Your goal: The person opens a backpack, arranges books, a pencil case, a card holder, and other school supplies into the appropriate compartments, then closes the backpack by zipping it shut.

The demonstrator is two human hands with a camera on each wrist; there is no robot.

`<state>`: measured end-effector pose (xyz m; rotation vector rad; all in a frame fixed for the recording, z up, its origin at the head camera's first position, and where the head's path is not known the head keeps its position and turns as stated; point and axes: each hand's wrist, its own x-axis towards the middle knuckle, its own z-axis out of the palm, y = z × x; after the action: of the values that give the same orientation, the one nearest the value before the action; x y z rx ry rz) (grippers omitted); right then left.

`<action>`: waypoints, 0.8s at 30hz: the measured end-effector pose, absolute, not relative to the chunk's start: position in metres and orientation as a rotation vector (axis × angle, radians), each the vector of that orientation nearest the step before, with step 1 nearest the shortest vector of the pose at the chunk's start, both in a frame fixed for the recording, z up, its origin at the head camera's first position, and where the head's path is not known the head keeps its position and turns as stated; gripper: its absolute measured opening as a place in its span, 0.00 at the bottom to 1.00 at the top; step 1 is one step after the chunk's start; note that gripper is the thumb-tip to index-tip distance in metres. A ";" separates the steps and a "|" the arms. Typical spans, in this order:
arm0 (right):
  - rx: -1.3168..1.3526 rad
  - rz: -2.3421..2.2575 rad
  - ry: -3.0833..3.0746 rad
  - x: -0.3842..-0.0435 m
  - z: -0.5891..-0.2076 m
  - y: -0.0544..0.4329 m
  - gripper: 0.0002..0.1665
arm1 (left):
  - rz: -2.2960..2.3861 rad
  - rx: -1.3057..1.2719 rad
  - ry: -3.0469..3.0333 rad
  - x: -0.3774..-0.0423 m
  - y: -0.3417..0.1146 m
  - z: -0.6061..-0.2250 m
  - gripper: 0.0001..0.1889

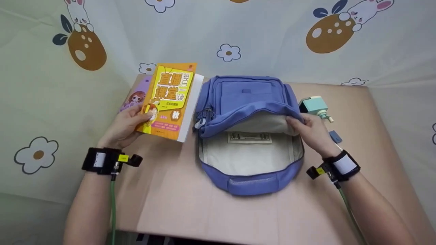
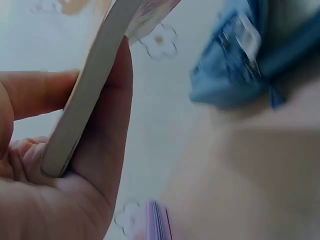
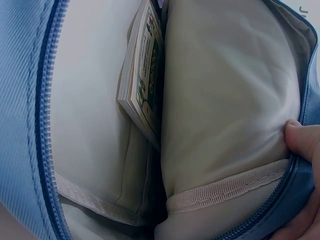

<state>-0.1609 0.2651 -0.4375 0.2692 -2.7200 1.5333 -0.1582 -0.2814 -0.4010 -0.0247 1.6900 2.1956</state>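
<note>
My left hand [image 1: 127,124] grips an orange and yellow book [image 1: 170,117] by its lower left corner, thumb on the cover and fingers behind. In the left wrist view the book's page edge [image 2: 82,107] shows between thumb and fingers. The blue backpack [image 1: 252,92] lies with its main compartment unzipped, right of the book. My right hand [image 1: 315,131] pinches the edge of its front flap at the right side and holds it raised. Inside, against the pale lining [image 3: 220,100], a book [image 3: 145,75] sits deep in the compartment, partly hidden by the flap.
A purple item with a cartoon girl [image 1: 136,97] lies on the table [image 1: 170,204] behind the held book. Right of the backpack are a teal and black pencil-sharpener-like device [image 1: 313,104] and a small blue block [image 1: 335,136]. A patterned curtain [image 1: 272,41] surrounds the table's back and sides.
</note>
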 end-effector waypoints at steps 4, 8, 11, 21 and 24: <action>0.281 1.533 -2.716 -0.160 -0.437 0.266 0.31 | 2.185 0.135 1.602 -0.149 -0.260 -0.382 0.33; 0.274 1.529 -2.720 -0.160 -0.437 0.265 0.31 | 2.091 0.266 1.593 -0.138 -0.233 -0.371 0.31; 0.281 1.531 -2.715 -0.160 -0.437 0.264 0.30 | 2.001 0.335 1.573 -0.129 -0.214 -0.367 0.30; 0.297 1.571 -2.716 -0.161 -0.435 0.264 0.28 | 1.674 0.508 1.467 -0.106 -0.148 -0.387 0.27; 0.302 1.577 -2.720 -0.161 -0.435 0.264 0.29 | 1.621 0.457 1.453 -0.103 -0.132 -0.404 0.26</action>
<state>-0.1608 0.2643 -0.4350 0.3018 -2.7198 1.5772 -0.1027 -0.1315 -0.4037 0.4569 1.4531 1.6214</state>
